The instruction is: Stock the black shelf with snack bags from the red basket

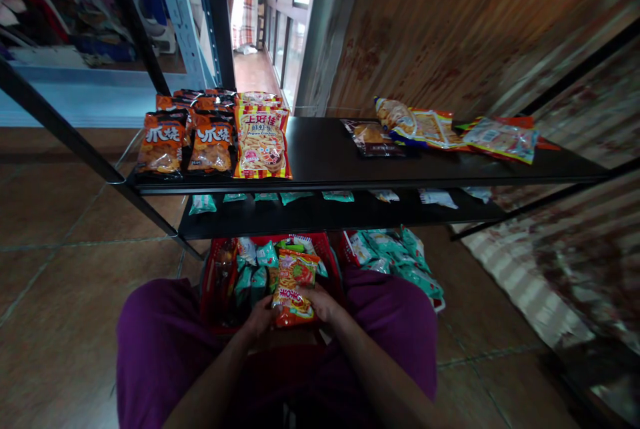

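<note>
An orange snack bag (295, 285) with pink lettering is held upright between my two hands, above a red basket (330, 262). My left hand (261, 317) grips its lower left edge, and my right hand (320, 301) has hold of the right edge. Behind the bag, the basket contains several green snack bags (250, 282) and other packets; their lower parts are hidden. On the shelf ahead, a prawn cracker bag (263, 142) stands beside orange-and-black snack bags (163, 145) in rows.
The black upper shelf (320, 149) spans the view, with several flat-lying packets (435, 127) on its right. A lower shelf (320, 215) carries small green bags (203, 203). A second container of green bags (395, 252) rests on the floor at right. Slanted black posts (65, 129) frame the rack.
</note>
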Demonstrator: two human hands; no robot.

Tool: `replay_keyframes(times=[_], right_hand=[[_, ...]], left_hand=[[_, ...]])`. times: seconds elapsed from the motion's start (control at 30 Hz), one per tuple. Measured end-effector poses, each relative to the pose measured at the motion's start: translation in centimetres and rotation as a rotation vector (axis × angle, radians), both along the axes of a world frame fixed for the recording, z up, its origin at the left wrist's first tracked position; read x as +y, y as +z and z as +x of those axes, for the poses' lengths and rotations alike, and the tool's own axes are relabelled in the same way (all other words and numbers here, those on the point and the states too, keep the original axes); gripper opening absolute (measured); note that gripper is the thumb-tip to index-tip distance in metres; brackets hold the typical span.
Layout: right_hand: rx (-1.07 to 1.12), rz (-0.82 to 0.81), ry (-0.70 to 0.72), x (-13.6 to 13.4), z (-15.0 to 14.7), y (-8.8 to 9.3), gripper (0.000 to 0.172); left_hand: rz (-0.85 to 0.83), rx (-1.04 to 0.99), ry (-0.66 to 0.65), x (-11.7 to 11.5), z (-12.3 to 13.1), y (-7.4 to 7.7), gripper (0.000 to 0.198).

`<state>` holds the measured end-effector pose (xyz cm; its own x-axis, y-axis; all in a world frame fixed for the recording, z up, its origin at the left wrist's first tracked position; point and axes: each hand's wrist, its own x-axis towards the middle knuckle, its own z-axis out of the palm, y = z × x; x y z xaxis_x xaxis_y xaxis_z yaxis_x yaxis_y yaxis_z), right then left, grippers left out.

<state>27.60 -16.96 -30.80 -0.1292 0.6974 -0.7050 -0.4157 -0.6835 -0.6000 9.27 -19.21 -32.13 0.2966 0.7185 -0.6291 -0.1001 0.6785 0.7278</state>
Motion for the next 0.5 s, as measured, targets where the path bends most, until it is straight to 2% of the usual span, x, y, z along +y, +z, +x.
replay_keyframes(times=[0.2,0.4,0.5], right_hand=[[-0.133,0.017,-0.003,0.2,0.1,0.9,0.061],[-0.354,0.109,-0.048,0.7,0.0,0.7,0.048],[-0.513,0.160,-0.034,1.2,0.5,0.5,0.040]], left_hand=[[-0.037,0.030,0.014,0.6,0.1,0.1,0.068],[-0.026,0.012,0.005,0.6,0.4,-0.5,0.070],[-0.054,0.088,0.012,0.7,0.7,-1.1,0.059]])
